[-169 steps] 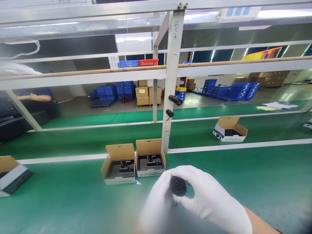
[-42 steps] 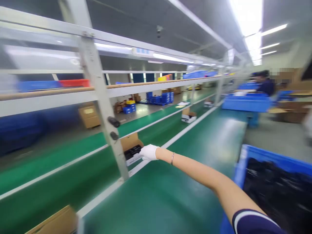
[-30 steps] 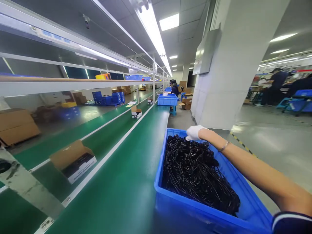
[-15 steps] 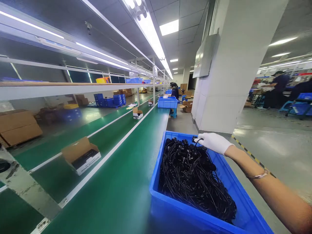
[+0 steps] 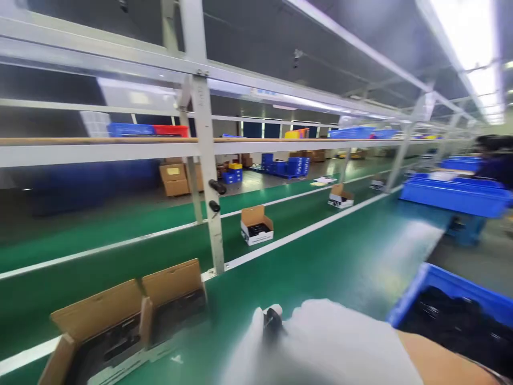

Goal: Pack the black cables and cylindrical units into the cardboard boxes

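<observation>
Hold the part (image 5: 272, 321) over the bench (image 5: 300, 275), right of the two near boxes (image 5: 171, 282), pinched in the left hand (image 5: 245, 353) — the right hand (image 5: 340, 342) curls beside it, grip too blurred to tell — steadying both against slips.

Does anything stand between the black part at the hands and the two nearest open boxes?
Only the left hand itself, on the box side of the black part. Past it, nothing visible blocks the way over the green worktop to the boxes.
</observation>
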A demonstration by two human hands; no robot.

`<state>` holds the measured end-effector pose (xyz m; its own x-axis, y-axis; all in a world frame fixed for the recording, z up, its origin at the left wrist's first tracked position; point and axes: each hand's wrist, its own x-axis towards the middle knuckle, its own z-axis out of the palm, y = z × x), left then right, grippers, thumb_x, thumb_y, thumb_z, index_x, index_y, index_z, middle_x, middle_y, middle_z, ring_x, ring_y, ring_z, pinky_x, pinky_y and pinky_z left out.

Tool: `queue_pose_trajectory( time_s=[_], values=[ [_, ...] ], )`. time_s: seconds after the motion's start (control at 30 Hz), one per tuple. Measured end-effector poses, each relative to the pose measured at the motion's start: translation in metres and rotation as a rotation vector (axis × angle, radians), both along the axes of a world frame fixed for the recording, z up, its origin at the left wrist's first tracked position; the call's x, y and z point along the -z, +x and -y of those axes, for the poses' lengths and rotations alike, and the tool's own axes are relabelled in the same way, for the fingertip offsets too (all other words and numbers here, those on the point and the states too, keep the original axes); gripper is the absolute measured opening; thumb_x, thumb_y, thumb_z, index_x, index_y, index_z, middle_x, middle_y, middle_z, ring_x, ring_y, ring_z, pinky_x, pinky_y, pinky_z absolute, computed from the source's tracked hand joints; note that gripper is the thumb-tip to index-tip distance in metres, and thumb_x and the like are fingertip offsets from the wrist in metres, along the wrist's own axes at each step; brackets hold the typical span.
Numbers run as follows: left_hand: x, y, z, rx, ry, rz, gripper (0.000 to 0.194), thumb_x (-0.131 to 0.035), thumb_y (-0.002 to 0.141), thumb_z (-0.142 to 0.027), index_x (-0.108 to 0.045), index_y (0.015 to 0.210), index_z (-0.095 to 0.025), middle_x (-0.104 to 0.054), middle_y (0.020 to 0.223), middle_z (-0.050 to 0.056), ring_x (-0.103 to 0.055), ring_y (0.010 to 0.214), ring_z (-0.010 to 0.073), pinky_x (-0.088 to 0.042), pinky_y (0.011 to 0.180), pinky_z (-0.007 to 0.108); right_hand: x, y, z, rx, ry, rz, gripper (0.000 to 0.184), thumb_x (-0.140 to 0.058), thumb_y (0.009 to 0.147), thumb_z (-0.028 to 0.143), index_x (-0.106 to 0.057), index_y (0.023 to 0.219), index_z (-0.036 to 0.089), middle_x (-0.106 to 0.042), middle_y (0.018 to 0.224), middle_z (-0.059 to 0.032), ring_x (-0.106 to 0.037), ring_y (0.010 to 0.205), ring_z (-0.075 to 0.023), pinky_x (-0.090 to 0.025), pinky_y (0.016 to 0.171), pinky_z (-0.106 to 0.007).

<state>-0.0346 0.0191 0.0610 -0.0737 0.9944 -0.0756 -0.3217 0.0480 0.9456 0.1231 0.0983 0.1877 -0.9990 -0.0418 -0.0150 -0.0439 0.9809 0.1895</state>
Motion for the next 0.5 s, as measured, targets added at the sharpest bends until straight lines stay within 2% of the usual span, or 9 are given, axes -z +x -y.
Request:
queue_pose_trajectory(
  time_s=[0.07,0.1,0.17,0.23,0.3,0.4,0.5],
  values=[
    [0.003,-0.016,0.002,-0.196,-0.011,0.172,0.081,-0.042,0.071,-0.083,-0.059,0.115,-0.018,-0.063,0.09,0.011,-0.055,0.062,0.015,-0.041,0.05,0.027,0.0,-0.039,-0.005,-0.095,-0.124,-0.03,0.015,-0.054,0.086,0.023,-0.064,0.097,0.025,-0.066,0.076,-0.0003,-0.055,0.061,-0.016,-0.034,0.054,-0.029],
    [0.005,-0.025,0.005,-0.318,0.005,0.281,0.075,-0.054,0.067,-0.08,-0.061,0.108,-0.018,-0.062,0.083,0.008,-0.051,0.058,0.0127,-0.037,0.048,0.025,-0.003,-0.06,-0.014,-0.085,-0.185,-0.092,0.018,-0.05,0.089,0.025,-0.064,0.101,0.026,-0.067,0.082,0.0001,-0.058,0.066,-0.0157,-0.037,0.057,-0.027],
    [0.012,-0.042,0.013,-0.504,0.079,0.434,0.063,-0.074,0.058,-0.068,-0.061,0.096,-0.019,-0.06,0.075,0.003,-0.042,0.051,0.008,-0.03,0.045,0.023,-0.013,-0.106,-0.041,0.065,-0.244,-0.315,0.021,-0.044,0.095,0.029,-0.063,0.101,0.026,-0.068,0.09,-0.0001,-0.061,0.077,-0.016,-0.041,0.066,-0.026],
    [0.019,-0.058,0.02,-0.555,0.152,0.427,0.054,-0.079,0.058,-0.06,-0.06,0.089,-0.019,-0.057,0.069,-0.001,-0.036,0.046,0.0053,-0.026,0.044,0.023,-0.021,-0.154,-0.075,0.272,-0.217,-0.598,0.022,-0.045,0.096,0.036,-0.063,0.098,0.023,-0.067,0.092,-0.003,-0.061,0.084,-0.0184,-0.043,0.075,-0.029],
    [0.027,-0.07,0.025,-0.566,0.175,0.36,0.05,-0.079,0.06,-0.059,-0.059,0.085,-0.02,-0.054,0.065,-0.003,-0.032,0.042,0.0036,-0.023,0.042,0.023,-0.023,-0.199,-0.104,0.38,-0.227,-0.761,0.024,-0.055,0.091,0.041,-0.061,0.102,0.02,-0.067,0.096,-0.0057,-0.062,0.087,-0.0197,-0.044,0.076,-0.029],
    [0.033,-0.081,0.03,-0.647,0.175,0.382,0.056,-0.08,0.056,-0.063,-0.058,0.085,-0.02,-0.055,0.067,-0.004,-0.025,0.04,0.001,-0.02,0.04,0.022,-0.017,-0.246,-0.129,0.406,-0.212,-0.87,0.033,-0.064,0.085,0.043,-0.059,0.107,0.018,-0.066,0.099,-0.0079,-0.062,0.091,-0.0217,-0.046,0.077,-0.029],
    [0.024,-0.084,0.035,-0.646,0.112,0.508,0.061,-0.078,0.056,-0.067,-0.06,0.088,-0.019,-0.056,0.067,-0.004,-0.025,0.039,0.0001,-0.02,0.04,0.021,-0.013,-0.266,-0.136,0.381,-0.135,-0.928,0.026,-0.061,0.085,0.041,-0.061,0.098,0.019,-0.065,0.095,-0.0082,-0.061,0.089,-0.023,-0.046,0.074,-0.03]
  ],
)
